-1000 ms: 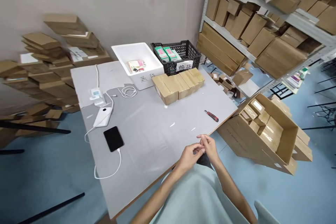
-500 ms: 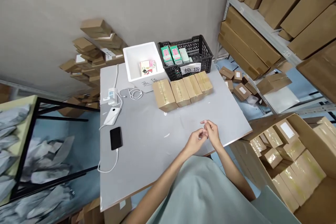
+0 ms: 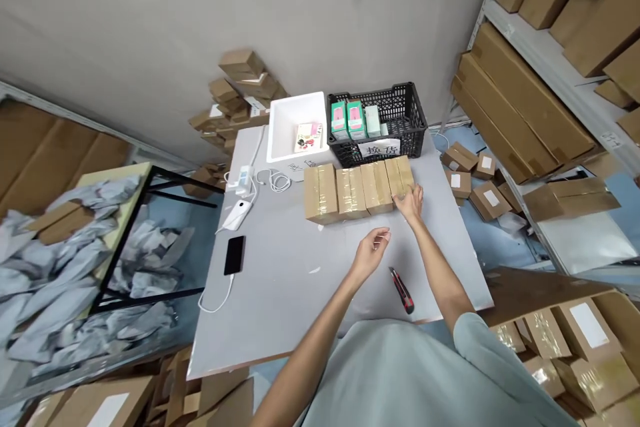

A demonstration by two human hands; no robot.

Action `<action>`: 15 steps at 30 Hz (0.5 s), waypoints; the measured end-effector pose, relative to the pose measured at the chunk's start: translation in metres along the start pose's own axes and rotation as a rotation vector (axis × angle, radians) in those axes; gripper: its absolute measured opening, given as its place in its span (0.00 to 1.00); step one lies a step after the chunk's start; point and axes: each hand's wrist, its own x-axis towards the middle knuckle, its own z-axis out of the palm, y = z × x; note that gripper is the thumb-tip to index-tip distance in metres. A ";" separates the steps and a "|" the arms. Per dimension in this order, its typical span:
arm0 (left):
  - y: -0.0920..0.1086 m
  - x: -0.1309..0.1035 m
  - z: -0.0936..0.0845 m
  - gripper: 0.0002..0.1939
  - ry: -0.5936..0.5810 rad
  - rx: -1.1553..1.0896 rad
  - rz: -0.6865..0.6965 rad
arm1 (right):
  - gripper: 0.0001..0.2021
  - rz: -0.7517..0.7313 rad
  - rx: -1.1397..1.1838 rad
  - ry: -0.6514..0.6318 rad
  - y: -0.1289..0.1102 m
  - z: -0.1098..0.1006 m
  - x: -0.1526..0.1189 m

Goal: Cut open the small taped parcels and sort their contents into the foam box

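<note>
- Here, the right hand (image 3: pixel 410 202) reaches to the near end of the rightmost taped carton (image 3: pixel 399 172), its thumb by the near face and its fingers spread apart from it, towards the right side; whether they pinch the cardboard, I cannot tell.
- The left hand (image 3: pixel 371 251) hangs over the grey table (image 3: pixel 285 293), well apart from the cartons, its fingers loosely curled and the hand partly open.
- That rightmost carton ends a row of four, the other three cartons (image 3: pixel 350 188) standing side by side to its left.
- A red and black utility knife (image 3: pixel 402 292) lies between the two forearms, near the table's front edge.
- Just behind the row stand a black crate (image 3: pixel 346 155) with green and pink boxes (image 3: pixel 347 117) and a white bin (image 3: pixel 283 128).
- On the table's left side, a dark phone (image 3: pixel 234 255) lies plugged into a white cable (image 3: pixel 223 300).
</note>
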 end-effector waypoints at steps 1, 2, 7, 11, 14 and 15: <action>-0.001 0.002 0.000 0.30 -0.005 0.004 -0.004 | 0.34 0.032 -0.024 -0.023 -0.001 0.005 0.004; -0.002 0.003 0.000 0.31 -0.009 0.006 -0.008 | 0.35 0.057 -0.040 -0.037 -0.002 0.011 0.006; -0.011 0.001 0.002 0.30 -0.029 0.016 -0.040 | 0.32 0.051 -0.079 -0.034 0.000 0.031 0.005; -0.016 -0.007 0.006 0.27 -0.062 0.029 -0.040 | 0.36 0.070 -0.041 -0.025 0.001 0.034 0.012; -0.018 -0.018 0.008 0.26 -0.104 0.022 -0.032 | 0.38 0.119 0.033 0.007 0.002 0.024 0.024; -0.018 -0.022 0.007 0.25 -0.121 0.015 -0.032 | 0.39 0.130 0.046 0.022 0.004 0.019 0.026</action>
